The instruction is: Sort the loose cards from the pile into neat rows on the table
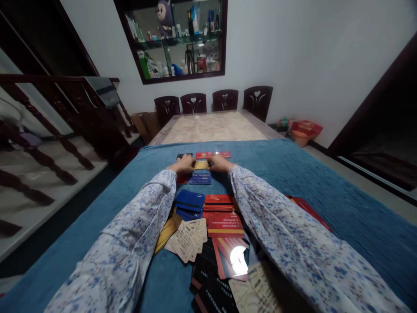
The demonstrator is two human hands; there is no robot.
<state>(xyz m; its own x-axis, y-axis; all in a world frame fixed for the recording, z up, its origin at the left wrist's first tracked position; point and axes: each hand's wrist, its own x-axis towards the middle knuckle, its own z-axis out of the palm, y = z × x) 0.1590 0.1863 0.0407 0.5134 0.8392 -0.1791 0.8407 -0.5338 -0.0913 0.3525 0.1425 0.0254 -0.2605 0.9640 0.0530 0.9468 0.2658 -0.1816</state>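
Both arms in floral sleeves reach forward over a blue cloth (293, 174). My left hand (183, 165) and my right hand (220, 164) pinch the two ends of a gold card (201, 164) lying flat on the cloth. Just beyond it lie a dark card (184, 155) and two red cards (203, 155). A blue card (200, 178) lies just before it, and a red card (181, 178) shows under my left wrist. Close to me sit loose piles: blue cards (189, 202), red cards (221, 213), beige cards (189, 238) and black cards (208, 278).
The blue cloth covers the near part of a long marble-topped table (211, 127). Several dark chairs (224, 100) stand at its far end. A wooden stair railing (48, 113) runs on the left. A wall cabinet (179, 39) holds bottles. A red box (304, 130) sits on the floor.
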